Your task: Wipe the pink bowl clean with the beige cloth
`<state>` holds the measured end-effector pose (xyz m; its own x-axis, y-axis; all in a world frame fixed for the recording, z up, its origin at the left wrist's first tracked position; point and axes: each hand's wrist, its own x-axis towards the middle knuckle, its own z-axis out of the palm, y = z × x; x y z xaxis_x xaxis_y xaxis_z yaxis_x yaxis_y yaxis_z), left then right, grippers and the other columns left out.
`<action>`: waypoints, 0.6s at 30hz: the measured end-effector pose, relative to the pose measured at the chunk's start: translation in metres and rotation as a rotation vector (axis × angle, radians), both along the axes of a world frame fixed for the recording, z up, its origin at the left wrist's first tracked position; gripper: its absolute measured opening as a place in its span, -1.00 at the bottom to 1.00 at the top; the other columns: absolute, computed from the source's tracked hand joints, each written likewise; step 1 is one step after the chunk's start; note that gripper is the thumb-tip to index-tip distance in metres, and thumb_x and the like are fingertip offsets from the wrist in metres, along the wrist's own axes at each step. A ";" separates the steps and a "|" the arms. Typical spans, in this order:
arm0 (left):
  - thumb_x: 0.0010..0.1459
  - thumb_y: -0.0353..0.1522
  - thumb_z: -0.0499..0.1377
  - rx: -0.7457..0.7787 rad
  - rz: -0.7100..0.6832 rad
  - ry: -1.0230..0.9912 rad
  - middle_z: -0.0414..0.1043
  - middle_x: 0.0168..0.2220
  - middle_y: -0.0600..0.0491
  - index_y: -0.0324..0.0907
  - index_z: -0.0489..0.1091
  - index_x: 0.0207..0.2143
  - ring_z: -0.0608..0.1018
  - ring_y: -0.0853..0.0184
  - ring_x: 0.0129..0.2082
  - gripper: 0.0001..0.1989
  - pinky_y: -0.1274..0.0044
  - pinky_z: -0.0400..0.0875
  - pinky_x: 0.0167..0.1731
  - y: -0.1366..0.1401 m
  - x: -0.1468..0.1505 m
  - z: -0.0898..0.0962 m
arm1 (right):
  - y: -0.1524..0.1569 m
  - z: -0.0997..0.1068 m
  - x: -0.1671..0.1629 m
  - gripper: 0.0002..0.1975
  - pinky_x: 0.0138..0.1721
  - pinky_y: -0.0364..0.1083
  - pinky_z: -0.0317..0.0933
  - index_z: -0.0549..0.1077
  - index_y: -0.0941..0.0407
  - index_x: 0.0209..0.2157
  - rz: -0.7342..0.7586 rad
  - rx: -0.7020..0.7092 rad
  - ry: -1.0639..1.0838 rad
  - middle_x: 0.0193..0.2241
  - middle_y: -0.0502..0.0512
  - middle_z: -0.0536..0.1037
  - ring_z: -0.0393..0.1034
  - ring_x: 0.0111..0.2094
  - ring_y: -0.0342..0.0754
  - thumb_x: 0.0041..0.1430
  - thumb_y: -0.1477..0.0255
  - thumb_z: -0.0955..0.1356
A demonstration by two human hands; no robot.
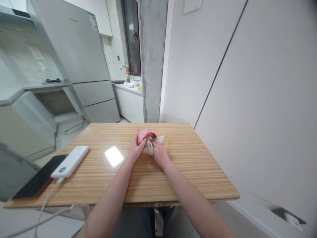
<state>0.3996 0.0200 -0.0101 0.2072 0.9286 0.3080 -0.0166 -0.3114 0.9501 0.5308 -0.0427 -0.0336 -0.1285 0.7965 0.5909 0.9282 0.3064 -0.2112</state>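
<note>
One pink bowl (143, 134), left hand (135, 148) clasping | right hand (160, 154) clutching pale cloth (149, 148) | near surface's (198, 172) far edge | slip risk: slack grip

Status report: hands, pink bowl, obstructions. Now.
Left hand holds pink bowl, tilted. Right hand holds white cloth at its opening. Power bank off left, not obstructing.

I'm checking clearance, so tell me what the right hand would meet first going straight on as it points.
The right hand would first push into the white cloth at its fingers, then probably the pink bowl-shaped object, though depth is unclear.
</note>
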 end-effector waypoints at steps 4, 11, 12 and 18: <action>-0.06 -0.28 0.28 -0.047 -0.037 -0.071 0.31 0.09 -0.17 -0.21 -0.15 0.28 0.45 0.18 0.02 -0.07 0.38 0.35 0.01 -0.010 0.017 -0.005 | -0.001 -0.003 0.003 -0.72 -0.04 0.08 0.13 0.46 0.15 -0.09 -0.022 0.053 0.114 -0.19 0.21 0.49 0.24 -0.07 0.06 0.16 0.58 0.27; 0.01 -0.26 0.22 0.073 -0.002 0.112 0.34 0.06 -0.08 -0.13 0.08 0.21 0.41 0.19 0.06 -0.29 0.34 0.25 0.09 0.004 -0.006 -0.001 | -0.002 0.001 0.000 -0.72 -0.02 0.08 0.11 0.43 0.14 -0.07 0.041 0.032 0.004 -0.14 0.21 0.48 0.23 -0.03 0.06 0.17 0.50 0.30; 0.00 -0.25 0.22 0.063 -0.023 0.112 0.34 0.05 -0.08 -0.13 0.04 0.23 0.42 0.19 0.05 -0.25 0.34 0.27 0.08 0.005 -0.007 0.000 | -0.002 0.000 -0.001 -0.73 -0.03 0.08 0.11 0.44 0.15 -0.08 0.034 0.026 -0.007 -0.15 0.21 0.48 0.23 -0.04 0.07 0.17 0.50 0.30; -0.05 -0.26 0.27 -0.023 -0.079 0.027 0.15 0.21 -0.16 -0.19 -0.16 0.29 0.28 0.19 0.18 -0.06 0.37 0.15 0.16 -0.011 0.015 -0.003 | -0.002 -0.006 0.003 -0.73 -0.08 0.06 0.15 0.45 0.18 -0.12 -0.057 0.039 0.107 -0.18 0.23 0.48 0.24 -0.10 0.07 0.12 0.56 0.29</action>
